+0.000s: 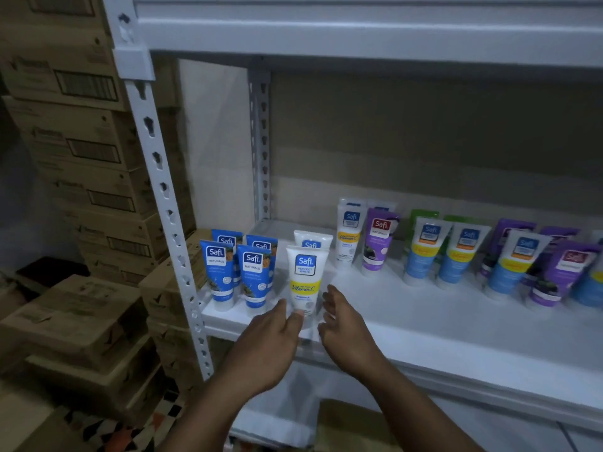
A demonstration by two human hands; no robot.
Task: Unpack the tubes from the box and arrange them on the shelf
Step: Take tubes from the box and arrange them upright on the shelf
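Observation:
A white tube with a yellow band (305,278) stands cap-down near the front edge of the white shelf (456,324). My left hand (270,334) is at its lower left, thumb touching its cap. My right hand (342,321) hovers at its lower right with fingers spread and relaxed, not gripping. A second white tube (311,239) stands right behind it. Several blue tubes (239,265) stand to the left. Further white, purple, green and blue-bottomed tubes (456,252) stand in rows to the right. The box is not clearly in view.
A perforated white upright post (169,210) frames the shelf's left side. Stacked cardboard cartons (88,177) fill the space to the left. An upper shelf board (359,37) hangs overhead. A brown carton top (352,422) shows below the shelf.

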